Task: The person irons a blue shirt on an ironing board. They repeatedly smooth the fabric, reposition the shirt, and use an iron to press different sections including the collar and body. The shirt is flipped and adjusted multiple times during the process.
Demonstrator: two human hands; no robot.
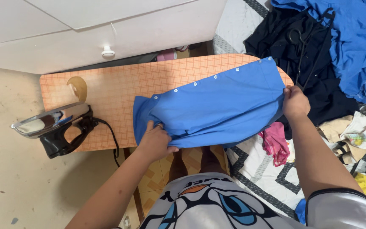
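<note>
A blue button-up shirt [217,106] lies spread over the right half of an orange checked ironing board [106,85], its row of white buttons along the far edge. My left hand [155,140] presses and grips the shirt's near left edge. At the board's right end, my right hand [294,101] pinches the shirt's edge and holds it taut. An iron [54,125] with a black handle stands on its heel at the board's left end, its cord trailing to the right.
A scorch mark [78,87] shows on the board near the iron. A pile of clothes, black [314,63] and blue [352,38], lies on a patterned mat at right, with a pink garment [274,144]. A white cabinet with a knob [108,52] stands behind the board.
</note>
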